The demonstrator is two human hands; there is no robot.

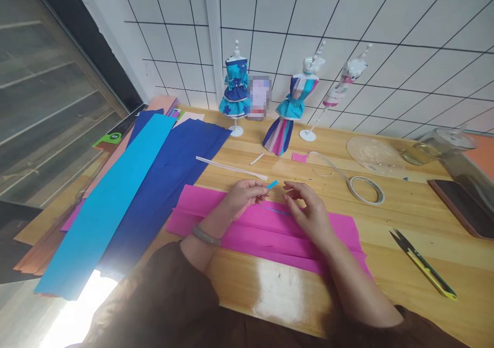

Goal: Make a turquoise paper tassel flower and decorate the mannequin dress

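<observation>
Between the thumb and fingers of my left hand (250, 193) is a small bright blue strip (272, 185), its end sticking out to the right. My right hand (304, 206) is just right of the strip, apart from it, with thumb and fingers curved and a gap between them. Both hands are over a creased pink crepe paper sheet (266, 240) lying on the wooden table. A thin bluish line (276, 210) shows on the pink sheet between the hands. Beyond my hands lies a narrow white strip (231, 168).
Blue paper sheets (154, 183) are piled at left. Miniature dress forms stand at the wall, one in a blue dress (235, 88), another in a striped dress (295, 106). At right are a tape roll (366, 190), thread snips (422, 263), a dark phone (463, 206) and a clear dish (374, 155).
</observation>
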